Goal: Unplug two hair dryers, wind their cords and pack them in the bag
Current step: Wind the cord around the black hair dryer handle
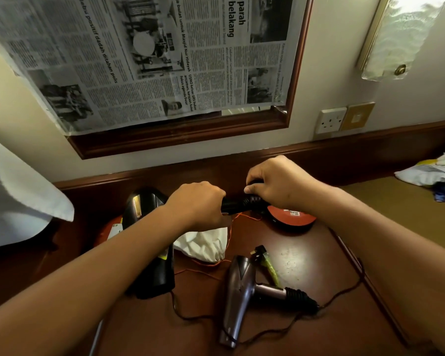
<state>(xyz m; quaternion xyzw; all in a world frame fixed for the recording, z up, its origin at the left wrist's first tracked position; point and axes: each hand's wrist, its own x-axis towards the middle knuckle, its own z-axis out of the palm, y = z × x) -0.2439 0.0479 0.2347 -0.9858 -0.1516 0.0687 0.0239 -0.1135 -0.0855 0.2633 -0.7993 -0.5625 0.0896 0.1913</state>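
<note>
At the far left we see a black hair dryer (pixel 149 242) lying on the dark wooden tabletop (pixel 306 255), its long body running from the wall toward us, partly under our left forearm. Just right of it lies the white drawstring bag (pixel 206 244), crumpled flat, its orange string trailing over the wood. Our left hand (pixel 198 204) curls its grip round a black handle (pixel 235 204) held above the tabletop, the handle's long axis running left to right. Our right hand (pixel 275 183) pinches the black cord at that handle's right end, fingers bent over the coils. Behind it rests a round red-topped object (pixel 293 218). Nearer us the purple-brown hair dryer (pixel 238 296) lies flat, barrel pointing toward us and slightly left, handle sticking out to the right, with its thin cord (pixel 344 294) looping loose across the wood. On the wall, the socket (pixel 330 120) is at upper right.
</note>
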